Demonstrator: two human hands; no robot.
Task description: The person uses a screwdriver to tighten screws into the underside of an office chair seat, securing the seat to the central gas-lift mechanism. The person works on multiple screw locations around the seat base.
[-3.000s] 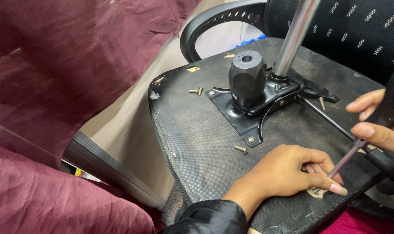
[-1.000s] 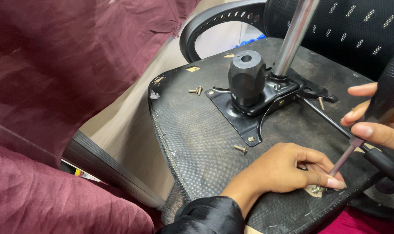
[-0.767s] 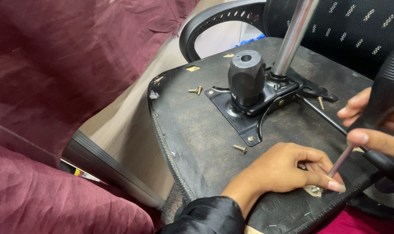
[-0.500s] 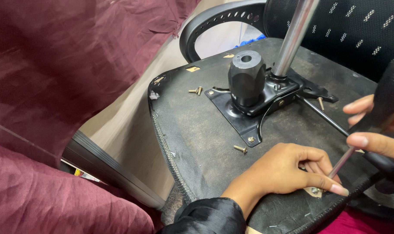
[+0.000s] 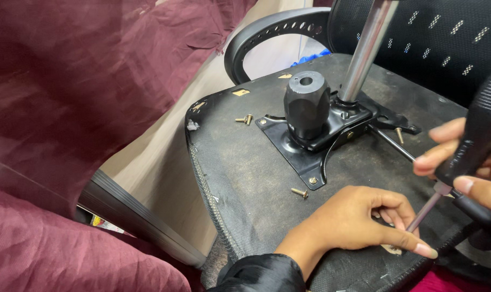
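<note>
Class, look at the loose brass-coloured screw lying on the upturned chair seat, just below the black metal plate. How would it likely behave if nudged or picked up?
The screw lies on its side, so a nudge would probably roll it in a curve, its head being wider than its shank. The rough fabric of the seat may slow it. Small and metal, it likely feels stiff and light, and easy to fumble.

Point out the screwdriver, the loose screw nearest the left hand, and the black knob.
screwdriver [image 5: 475,143], head view, on its black handle
loose screw [image 5: 299,192], head view, mid-shank
black knob [image 5: 306,105], head view, on its side face
</note>
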